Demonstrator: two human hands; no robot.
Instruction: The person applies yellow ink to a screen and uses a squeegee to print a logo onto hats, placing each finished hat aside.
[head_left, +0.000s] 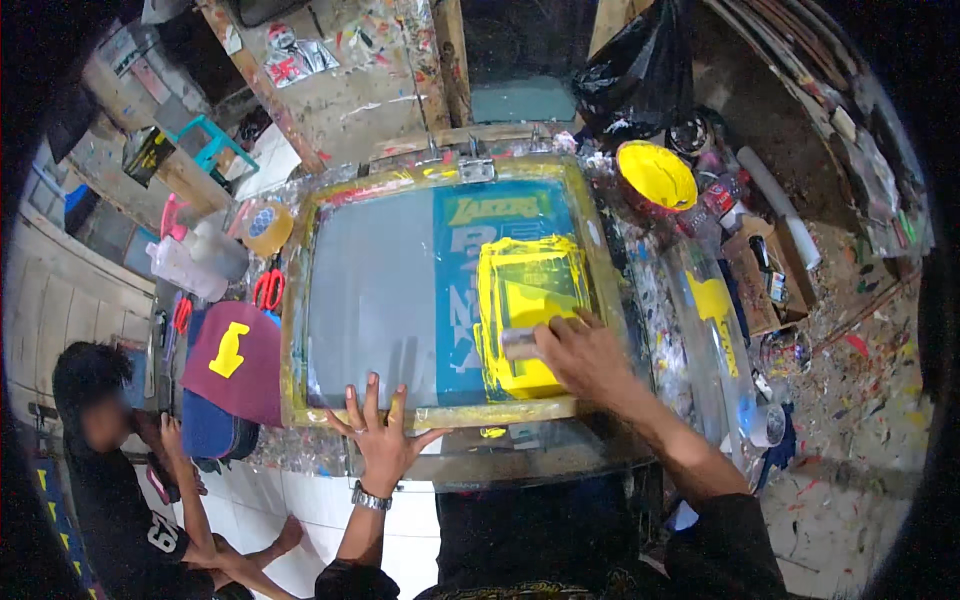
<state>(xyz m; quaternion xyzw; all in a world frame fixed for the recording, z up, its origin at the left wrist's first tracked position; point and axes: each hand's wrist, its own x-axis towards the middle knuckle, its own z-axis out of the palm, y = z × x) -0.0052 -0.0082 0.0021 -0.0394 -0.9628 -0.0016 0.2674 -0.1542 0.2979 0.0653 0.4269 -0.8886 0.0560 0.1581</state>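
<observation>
My left hand (383, 435) rests with fingers spread on the near edge of a printing screen (372, 270), whose wooden frame is stained yellow. My right hand (582, 355) grips a small flat squeegee (520, 344) on the screen's right half, over a thick patch of yellow ink (532, 385) smeared in a rectangle. The screen's left half is plain grey, the right half teal with pale lettering. A round container of yellow ink (657, 172) stands beyond the screen's upper right corner.
A maroon cloth (250, 370) with a yellow shape, red scissors (268, 285) and bottles (190, 270) lie at left. A person (110, 470) sits at lower left. A cardboard box (750, 300), a white roll (790, 220) and a black plastic bag (635, 80) are at right and back.
</observation>
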